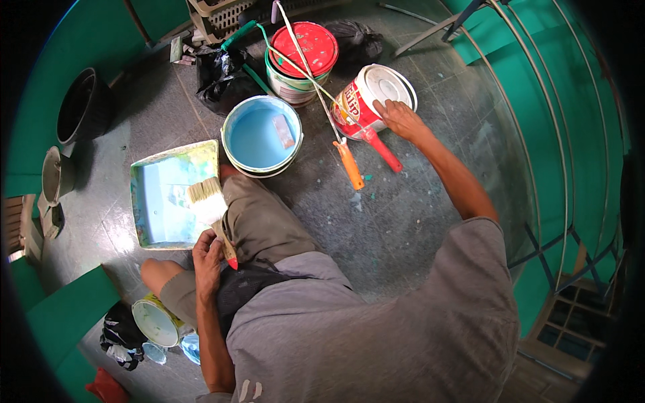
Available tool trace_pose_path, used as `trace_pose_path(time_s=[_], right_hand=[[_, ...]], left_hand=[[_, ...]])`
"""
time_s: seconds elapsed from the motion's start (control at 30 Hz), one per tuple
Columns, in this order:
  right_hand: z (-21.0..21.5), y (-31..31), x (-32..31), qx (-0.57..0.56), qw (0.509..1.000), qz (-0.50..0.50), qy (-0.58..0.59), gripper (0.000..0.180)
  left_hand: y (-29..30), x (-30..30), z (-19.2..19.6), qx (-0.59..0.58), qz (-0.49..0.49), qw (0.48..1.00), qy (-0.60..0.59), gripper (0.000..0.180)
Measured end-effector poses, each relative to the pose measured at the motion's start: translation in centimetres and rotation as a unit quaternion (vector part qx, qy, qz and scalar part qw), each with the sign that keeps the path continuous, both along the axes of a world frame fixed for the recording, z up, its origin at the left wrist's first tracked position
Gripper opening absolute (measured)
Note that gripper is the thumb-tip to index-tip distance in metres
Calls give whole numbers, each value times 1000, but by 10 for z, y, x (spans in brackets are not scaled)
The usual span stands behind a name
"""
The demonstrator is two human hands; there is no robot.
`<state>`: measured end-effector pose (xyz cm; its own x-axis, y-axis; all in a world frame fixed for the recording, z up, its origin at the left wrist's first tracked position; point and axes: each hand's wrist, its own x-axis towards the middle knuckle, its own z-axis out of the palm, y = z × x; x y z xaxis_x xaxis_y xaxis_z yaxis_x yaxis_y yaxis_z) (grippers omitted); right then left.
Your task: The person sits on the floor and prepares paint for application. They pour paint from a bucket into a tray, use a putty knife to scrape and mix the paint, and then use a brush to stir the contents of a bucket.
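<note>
My left hand (pixel 207 258) is closed on the wooden handle of a wide paintbrush (pixel 213 209), with the pale bristles over the right side of a shallow paint tray (pixel 176 154) of light-blue paint. At the upper right, my right hand (pixel 402 121) has its fingers curled at the lid edge of a red-and-white paint bucket (pixel 351 104); the thumb is hard to make out. Between the two stands an uncovered bucket (pixel 269 173) of blue paint with a small rectangular block (pixel 283 131) in it.
Roller frames with an orange handle (pixel 349 165) and a red handle (pixel 383 151) lean across the buckets. Behind are a red-lidded bucket (pixel 306 50) and black bags (pixel 225 84). Dark tubs (pixel 84 111) stand left. Metal frames (pixel 537 87) line the right wall.
</note>
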<state>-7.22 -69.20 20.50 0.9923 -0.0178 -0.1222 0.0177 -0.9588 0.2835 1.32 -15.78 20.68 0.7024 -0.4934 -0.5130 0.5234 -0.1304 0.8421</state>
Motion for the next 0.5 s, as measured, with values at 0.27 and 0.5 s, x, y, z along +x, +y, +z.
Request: trace_pose_path(time_s=[0.27,0.5], right_hand=[[-13,-17,-14,-30,998,40,-43,38],[-6,3,-6,-50,999,18,-7,31]], left_hand=[[2,-1,1,2,25,1000,-5,17],[2,18,-7,10,44,999,-19,17]])
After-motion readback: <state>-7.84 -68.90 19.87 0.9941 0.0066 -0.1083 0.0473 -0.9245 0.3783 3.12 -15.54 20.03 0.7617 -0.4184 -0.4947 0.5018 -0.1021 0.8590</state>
